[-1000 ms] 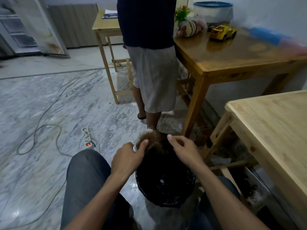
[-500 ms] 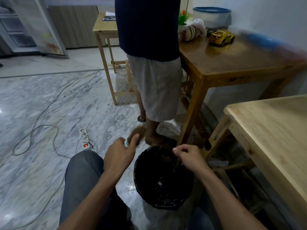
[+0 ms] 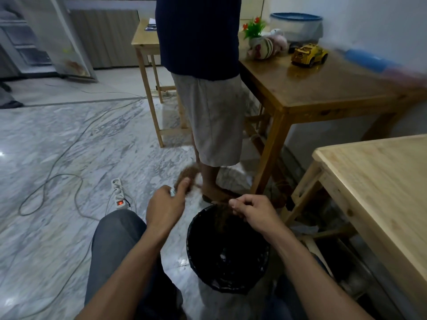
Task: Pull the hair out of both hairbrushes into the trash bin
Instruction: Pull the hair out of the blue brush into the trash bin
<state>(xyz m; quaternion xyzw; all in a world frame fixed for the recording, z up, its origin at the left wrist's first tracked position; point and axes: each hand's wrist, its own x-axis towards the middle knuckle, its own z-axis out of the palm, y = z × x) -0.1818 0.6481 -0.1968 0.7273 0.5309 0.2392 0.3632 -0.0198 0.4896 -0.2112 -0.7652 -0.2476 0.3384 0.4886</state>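
Note:
My left hand [image 3: 165, 205] grips a hairbrush [image 3: 188, 177] left of the trash bin, its head matted with brown hair and pointing away from me. Only the hairy head and a bit of silvery handle show past my fingers. My right hand [image 3: 253, 210] pinches a tuft of brown hair [image 3: 221, 218] that hangs down over the far rim of the black-lined trash bin [image 3: 227, 250]. The bin stands on the floor between my knees. A second hairbrush is not visible.
A person [image 3: 208, 88] stands just beyond the bin, one foot near its rim. A dark wooden table [image 3: 323, 88] holds a yellow toy truck [image 3: 308, 54]. A light wooden table [image 3: 381, 181] is at my right. A power strip [image 3: 119, 194] and cables lie on the marble floor at left.
My left hand carried the brush leftward, off the bin. My right hand pulled a tuft of hair away from the brush and now holds it over the bin's rim.

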